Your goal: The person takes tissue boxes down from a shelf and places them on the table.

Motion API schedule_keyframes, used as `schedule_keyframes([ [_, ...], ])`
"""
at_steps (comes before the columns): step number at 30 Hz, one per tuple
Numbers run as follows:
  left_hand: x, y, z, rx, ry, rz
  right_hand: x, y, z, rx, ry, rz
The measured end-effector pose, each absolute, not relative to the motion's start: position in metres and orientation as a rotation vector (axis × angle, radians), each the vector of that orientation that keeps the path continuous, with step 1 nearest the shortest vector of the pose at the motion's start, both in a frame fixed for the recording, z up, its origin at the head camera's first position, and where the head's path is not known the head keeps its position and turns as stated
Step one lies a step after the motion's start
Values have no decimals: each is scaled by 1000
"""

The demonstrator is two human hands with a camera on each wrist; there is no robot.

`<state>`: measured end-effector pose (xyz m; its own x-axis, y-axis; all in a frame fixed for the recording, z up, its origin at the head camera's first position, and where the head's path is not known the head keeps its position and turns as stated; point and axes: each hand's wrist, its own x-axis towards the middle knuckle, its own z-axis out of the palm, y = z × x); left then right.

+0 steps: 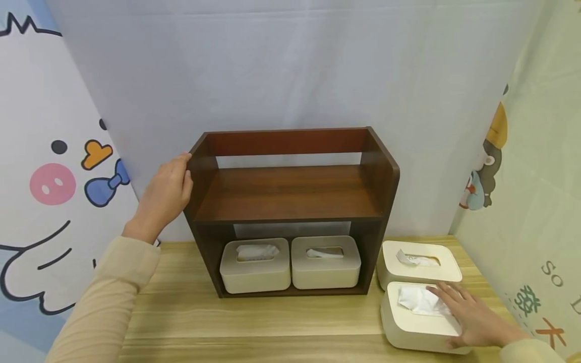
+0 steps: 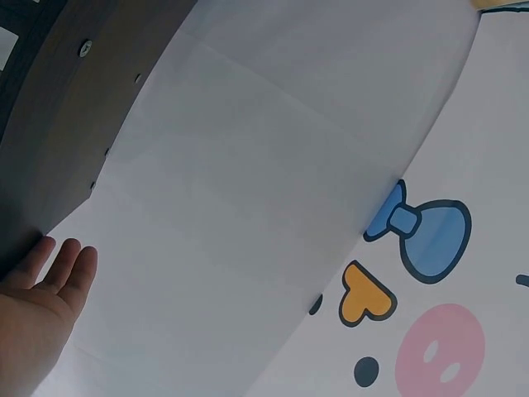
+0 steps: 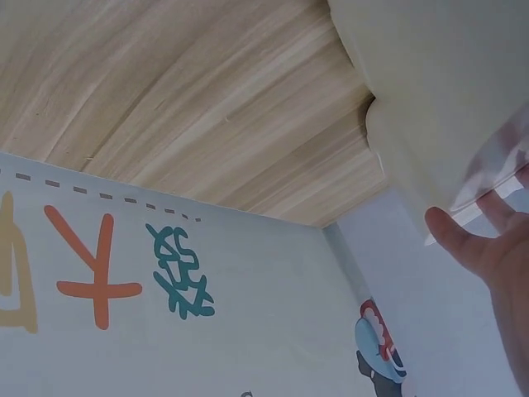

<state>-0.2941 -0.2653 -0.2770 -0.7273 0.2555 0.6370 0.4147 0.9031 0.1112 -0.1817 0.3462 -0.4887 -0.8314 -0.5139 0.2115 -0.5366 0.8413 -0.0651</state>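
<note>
The brown shelf (image 1: 286,191) is touched at its 9 o'clock by the relaxed left grip (image 1: 164,189); at 4 o'clock, a tissue box (image 1: 417,323) is partly covered by the splayed right grip (image 1: 474,313).

Pale wood-grain table (image 1: 254,330), brown two-level shelf (image 1: 290,194) standing on it, left tissue box (image 1: 255,280) beside right tissue box (image 1: 326,277) on its bottom board, rear tissue box (image 1: 413,274) and front tissue box (image 1: 415,330) on the table.

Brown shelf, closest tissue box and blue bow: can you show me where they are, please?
Brown two-tier shelf (image 1: 289,192): head view, middle of its upper board.
Closest tissue box (image 1: 422,325): head view, bare part of its lid.
Printed blue bow (image 2: 404,221): left wrist view, its center knot.
</note>
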Motion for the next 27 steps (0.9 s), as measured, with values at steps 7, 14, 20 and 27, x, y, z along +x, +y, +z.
schedule_keyframes([
  [7, -295, -265, -277, -480, -2416, -328, -181, 345, -481, 790, -2940, 185],
  [14, -295, -265, -277, -478, -2420, -339, -186, 344, -467, 818, -3015, 287],
  [20, -295, -266, -278, -479, -2418, -338, -194, 341, -454, 780, -2909, 344],
  [27, -296, -265, -278, -484, -2420, -339, -200, 325, -437, 796, -2757, 327],
])
